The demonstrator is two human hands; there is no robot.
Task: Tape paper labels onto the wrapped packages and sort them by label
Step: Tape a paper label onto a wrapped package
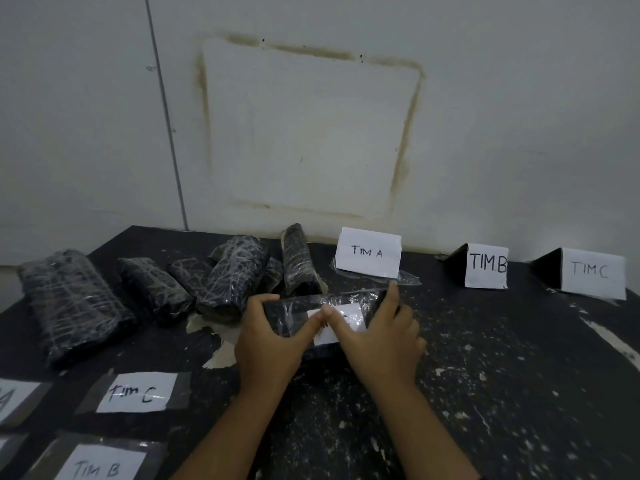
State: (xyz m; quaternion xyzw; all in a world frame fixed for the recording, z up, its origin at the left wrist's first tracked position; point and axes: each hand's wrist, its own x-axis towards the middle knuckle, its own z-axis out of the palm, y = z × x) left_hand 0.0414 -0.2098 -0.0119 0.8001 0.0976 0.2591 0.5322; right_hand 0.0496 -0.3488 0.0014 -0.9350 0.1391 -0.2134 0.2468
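Observation:
A black wrapped package (pixel 287 315) lies on the table in front of me, held between both hands. My left hand (pixel 268 336) grips its left end and my right hand (pixel 377 336) its right side. Both thumbs press a white paper label (pixel 349 317) under clear tape onto its top. Several more wrapped packages (pixel 221 278) lie in a row at the back left. Loose taped labels reading TIM C (pixel 136 393) and TIM B (pixel 98 467) lie at the near left.
Standing signs mark TIM A (pixel 369 252), TIM B (pixel 486 266) and TIM C (pixel 592 273) along the wall. The black table (pixel 502 375) is scuffed with white flecks. A partly cut-off label (pixel 14 398) sits at the left edge. Torn paper scraps (pixel 216 356) lie by the packages.

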